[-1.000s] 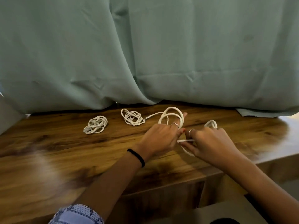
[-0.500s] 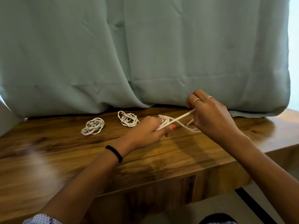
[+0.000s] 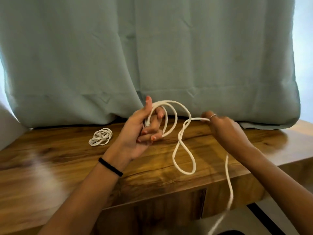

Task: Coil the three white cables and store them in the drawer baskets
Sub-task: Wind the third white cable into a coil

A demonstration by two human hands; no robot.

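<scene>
White cable runs between both hands above the wooden bench. The left hand is raised over the bench with its palm turned up and toward the camera, thumb pointing up, and its fingers curled round two or three loops of this cable; that grip holds the loops at their left side while they arch up and to the right in front of the curtain. From the loops the cable passes right to the right hand, whose thumb and forefinger pinch it just above the bench's back edge; this grip is narrow, closed on the strand. Between the two hands a slack twisted loop hangs down and lies against the bench top near its front edge. Past the right hand the cable drops beyond the front edge of the bench, its lower end blurred. A second cable, the coiled bundle, lies flat on the bench to the left of the left hand, well apart from it, near the curtain's hem. A black band circles the left wrist and a ring shows on a finger of the right hand. The curtain hangs behind the bench along its back edge
</scene>
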